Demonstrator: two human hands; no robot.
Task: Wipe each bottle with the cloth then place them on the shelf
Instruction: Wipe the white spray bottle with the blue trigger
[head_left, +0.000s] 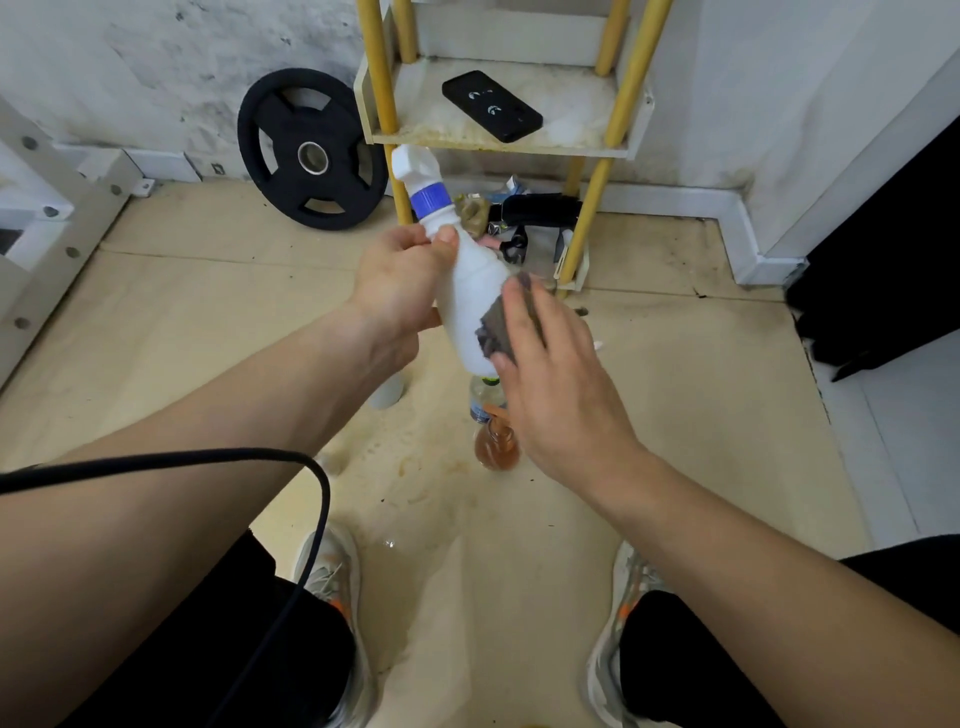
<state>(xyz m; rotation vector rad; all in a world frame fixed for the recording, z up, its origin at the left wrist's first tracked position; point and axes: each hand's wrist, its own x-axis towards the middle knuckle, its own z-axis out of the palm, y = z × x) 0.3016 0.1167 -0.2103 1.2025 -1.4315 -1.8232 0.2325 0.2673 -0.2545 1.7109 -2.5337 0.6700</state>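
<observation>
I see the yellow-posted shelf (421, 109) ahead, carrying only a black phone (491, 105); my left hand (400, 280) grips the white spray bottle (470, 291) by its neck, tilted in the air before the shelf; it is opaque, so I cannot tell its fill; my right hand (556, 379) holds the grey cloth (501, 325) against its body, between thumb and fingers; below on the floor stand a clear bottle (485, 397) and a bottle of orange liquid (496, 447).

Matt white plastic bottle (470, 291), grey cloth (501, 325)
</observation>
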